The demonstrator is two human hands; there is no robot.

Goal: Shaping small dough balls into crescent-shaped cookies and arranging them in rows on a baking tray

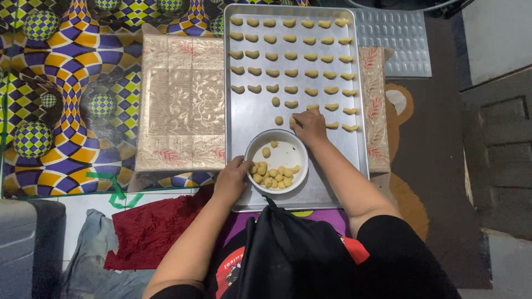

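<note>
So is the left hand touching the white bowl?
Touching. The head view shows the left hand with its fingers on the near left rim of the white bowl, no gap between them. The bowl stands on the metal tray.

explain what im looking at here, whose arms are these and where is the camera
The camera sits on a person's head and looks down, so the two bare arms are that person's own. On the floor lies a metal baking tray with rows of small curved dough pieces. A white bowl with more pieces stands on the tray. The left hand touches the bowl's rim; the right hand sets a piece down in the unfinished row. A second, embossed tray lies top right, patterned cloth to the left.
</note>
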